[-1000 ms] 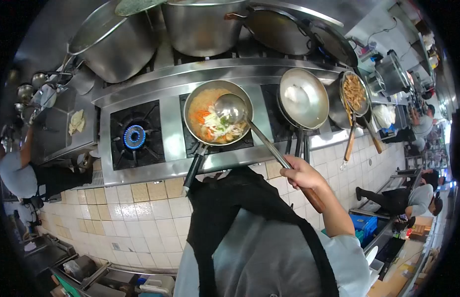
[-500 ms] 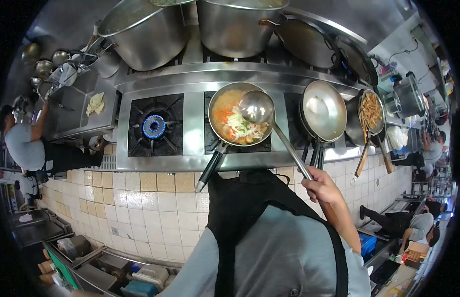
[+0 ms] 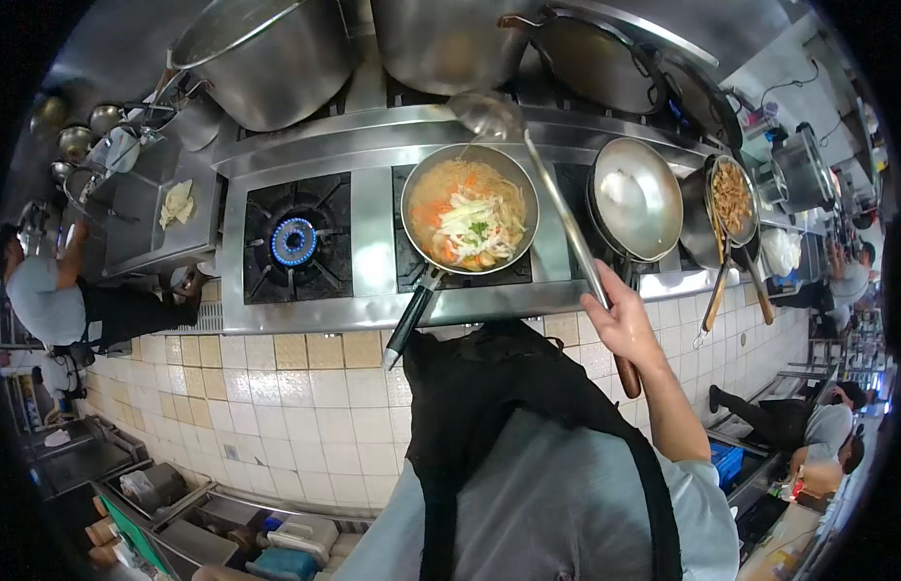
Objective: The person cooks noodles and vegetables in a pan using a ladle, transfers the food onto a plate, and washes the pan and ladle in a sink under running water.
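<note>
Closest in, there was the wearer's black apron [image 3: 489, 378], down at six o'clock of the frying pan [image 3: 531, 198]! Out at four o'clock came the right hand [image 3: 620, 315], closed around the metal shaft of the ladle [image 3: 567, 221], fingers wrapped, the brown wooden end jutting out below. The left hand was out of view, so its opening and anything in its hold could not be told.

On to the pan itself: it sat level on a burner, its black handle [image 3: 410, 321] pointing to seven o'clock, free of the right hand. And what a jumble inside, the food [image 3: 475, 221] showing orange shreds, pale strips heaped toward the near side and a dab of green, all in a yellowish bed! The ladle's bowl [image 3: 486, 117], blurred, hung up at twelve o'clock, just past the far rim; whether it carried anything could not be told.

Wider now: at nine o'clock a lit burner [image 3: 294, 242] showed its blue ring, and at three o'clock stood stacked pans [image 3: 636, 198], with a strainer of brown pieces [image 3: 730, 198] beyond. Further back, big steel pots loomed at ten [image 3: 266, 77] and twelve [image 3: 449, 48], while a co-worker [image 3: 46, 300] stood far off at nine.
</note>
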A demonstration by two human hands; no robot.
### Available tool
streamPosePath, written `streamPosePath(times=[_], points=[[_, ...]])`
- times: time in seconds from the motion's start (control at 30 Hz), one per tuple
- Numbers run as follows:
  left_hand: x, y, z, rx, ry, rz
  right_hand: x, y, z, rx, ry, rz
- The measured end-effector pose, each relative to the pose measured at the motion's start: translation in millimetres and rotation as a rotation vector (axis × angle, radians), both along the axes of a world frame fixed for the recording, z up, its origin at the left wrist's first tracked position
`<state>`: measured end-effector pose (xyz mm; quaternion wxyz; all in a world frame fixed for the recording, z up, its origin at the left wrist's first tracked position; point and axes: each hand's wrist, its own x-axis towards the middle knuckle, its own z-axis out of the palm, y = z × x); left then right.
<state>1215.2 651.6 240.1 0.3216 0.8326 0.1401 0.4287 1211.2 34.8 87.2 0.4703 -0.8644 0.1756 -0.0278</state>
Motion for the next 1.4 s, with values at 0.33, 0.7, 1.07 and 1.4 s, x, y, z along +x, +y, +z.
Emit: streamPosePath(times=[0.33, 0.7, 1.07, 1.4], points=[[79.9, -184.2, -81.7, -0.185, 0.233, -0.845, -16.1, -18.3, -44.8, -0.186, -0.065, 0.088], [139.0, -248.3, -280.0, -0.016, 0.881, -0.942, -51.5, -30.4, -24.4, -0.400, 0.194, 0.274], [130.2, -286.9, -299.9, 0.028, 1.020, -1.077, -83.9, 3.9, 25.7, -0.247, 0.287, 0.329], [123.1, -286.0, -318.3, -0.031, 0.855, -1.088, -69.5, 8.9, -22.7, -0.345, 0.351, 0.344]])
